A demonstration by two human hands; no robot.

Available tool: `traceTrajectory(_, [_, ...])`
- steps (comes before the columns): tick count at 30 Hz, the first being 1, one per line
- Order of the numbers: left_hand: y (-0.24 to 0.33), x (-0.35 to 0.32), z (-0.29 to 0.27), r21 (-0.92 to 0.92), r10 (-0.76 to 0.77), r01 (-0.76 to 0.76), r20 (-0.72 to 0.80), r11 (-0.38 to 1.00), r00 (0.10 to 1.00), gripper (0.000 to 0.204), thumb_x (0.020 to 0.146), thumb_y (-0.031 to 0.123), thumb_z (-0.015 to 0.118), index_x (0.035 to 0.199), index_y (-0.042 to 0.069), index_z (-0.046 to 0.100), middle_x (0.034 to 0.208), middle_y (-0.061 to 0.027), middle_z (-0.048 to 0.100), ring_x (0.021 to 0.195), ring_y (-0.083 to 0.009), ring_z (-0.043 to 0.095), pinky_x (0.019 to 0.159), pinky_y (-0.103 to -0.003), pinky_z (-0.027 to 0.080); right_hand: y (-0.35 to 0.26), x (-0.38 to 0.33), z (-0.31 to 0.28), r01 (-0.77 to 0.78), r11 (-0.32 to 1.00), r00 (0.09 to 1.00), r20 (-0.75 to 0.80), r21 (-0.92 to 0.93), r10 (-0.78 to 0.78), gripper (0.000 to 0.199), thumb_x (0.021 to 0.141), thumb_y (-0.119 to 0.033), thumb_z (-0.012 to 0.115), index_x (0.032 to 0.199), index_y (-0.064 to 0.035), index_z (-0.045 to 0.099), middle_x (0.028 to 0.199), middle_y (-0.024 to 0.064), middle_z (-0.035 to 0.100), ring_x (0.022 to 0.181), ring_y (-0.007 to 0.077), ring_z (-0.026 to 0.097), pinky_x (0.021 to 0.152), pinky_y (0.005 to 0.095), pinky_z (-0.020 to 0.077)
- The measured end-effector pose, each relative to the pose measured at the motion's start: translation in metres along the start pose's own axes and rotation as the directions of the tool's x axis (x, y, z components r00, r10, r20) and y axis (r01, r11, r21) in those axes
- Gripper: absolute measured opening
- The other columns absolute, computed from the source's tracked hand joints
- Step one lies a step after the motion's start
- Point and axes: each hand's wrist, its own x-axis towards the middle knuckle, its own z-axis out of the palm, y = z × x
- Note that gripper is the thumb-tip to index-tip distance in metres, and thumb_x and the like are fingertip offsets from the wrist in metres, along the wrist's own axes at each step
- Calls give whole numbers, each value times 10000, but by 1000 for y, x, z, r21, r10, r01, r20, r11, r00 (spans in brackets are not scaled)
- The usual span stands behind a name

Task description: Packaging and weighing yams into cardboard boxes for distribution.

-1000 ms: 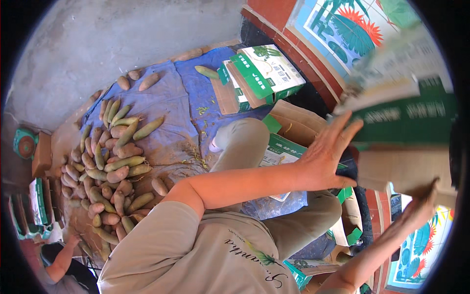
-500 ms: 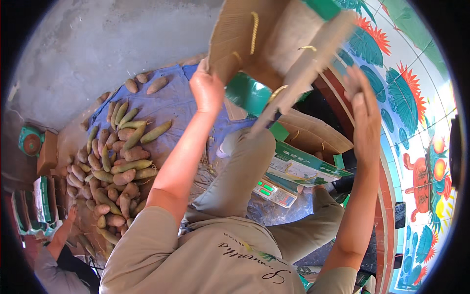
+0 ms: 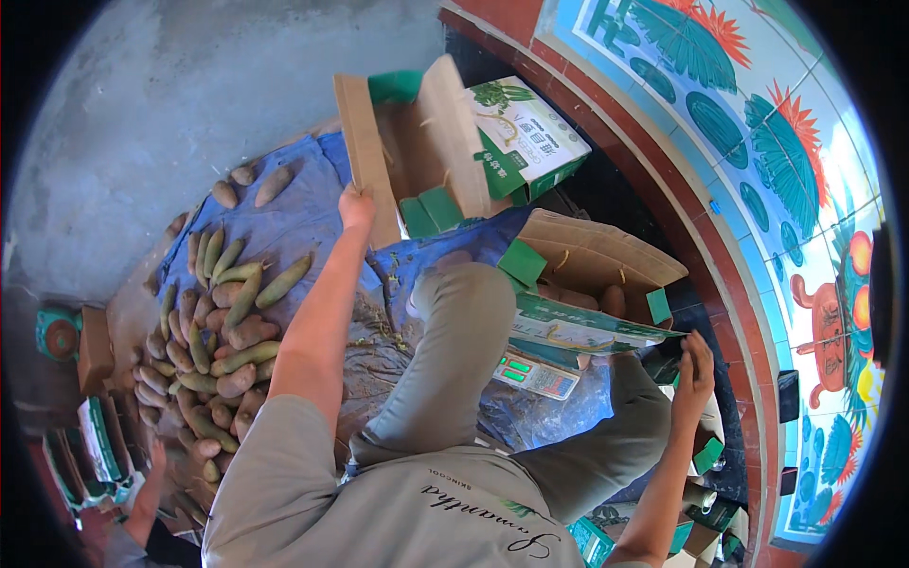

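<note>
My left hand (image 3: 356, 208) is closed on the near flap of an open cardboard box (image 3: 431, 142) with green end flaps. This box sits on the blue sheet, and nothing shows inside it. To the right, my right hand (image 3: 694, 367) has its fingers bent together at the corner of the printed front flap of a second open cardboard box (image 3: 606, 241). Several brownish tubers (image 3: 612, 301) lie inside that second box. It stands on a scale (image 3: 536, 377) with lit green digits, between my legs.
A heap of green radishes and brownish tubers (image 3: 222, 355) lies at left on a blue sheet (image 3: 317, 222). A closed printed carton (image 3: 530, 128) stands at the back. A tiled wall (image 3: 757, 189) curves along the right. A co-worker's arm (image 3: 147, 497) reaches in at lower left.
The box in my left hand has come down from the air onto the sheet, farther left. My right hand has dropped from beside it to the corner of the second box.
</note>
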Motion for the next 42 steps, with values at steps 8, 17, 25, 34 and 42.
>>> traceTrajectory(8, [0, 10, 42, -492, -381, 435, 211, 754, 900, 281, 821, 27, 531, 1099, -9, 512, 962, -115, 593, 805, -239, 584, 682, -370, 488, 75, -56, -26, -260, 965, 947, -205, -42, 246, 229, 873, 15, 462, 1077, 11, 566, 1110, 108, 547, 1001, 187, 547, 848, 268, 436])
traceTrajectory(17, [-20, 24, 26, -534, -393, 532, 359, 658, 847, 310, 835, 86, 546, 1136, 21, 505, 995, -109, 597, 860, -262, 596, 731, -406, 508, 71, -44, -15, -190, 955, 960, -248, -226, 132, 197, 849, 31, 479, 1014, 7, 582, 1039, 118, 572, 956, 212, 565, 773, 284, 466])
traceTrajectory(25, [-23, 12, 21, -402, -309, 431, 333, 808, 891, 485, 808, 63, 575, 1252, 82, 382, 1079, -100, 552, 912, -242, 563, 756, -392, 489, 74, -43, -15, -190, 964, 950, -284, -183, 133, 174, 852, 29, 480, 997, 12, 575, 1026, 121, 572, 933, 214, 567, 739, 279, 466])
traceTrajectory(34, [-2, -21, 20, -237, -352, 387, 177, 891, 919, 519, 771, 11, 564, 1260, 59, 396, 1086, -130, 564, 939, -252, 566, 763, -365, 472, 89, -58, -27, -184, 969, 928, -356, -167, 115, 154, 851, 10, 498, 981, 16, 581, 995, 116, 582, 898, 202, 573, 742, 276, 457])
traceTrajectory(42, [-40, 2, 6, 322, -261, 232, 49, 918, 964, 269, 743, 75, 500, 980, 9, 609, 895, -188, 632, 810, -311, 618, 690, -386, 483, 84, -66, -33, -197, 957, 931, -347, -213, 114, 128, 835, 23, 511, 942, 13, 580, 959, 112, 587, 880, 210, 570, 753, 281, 449])
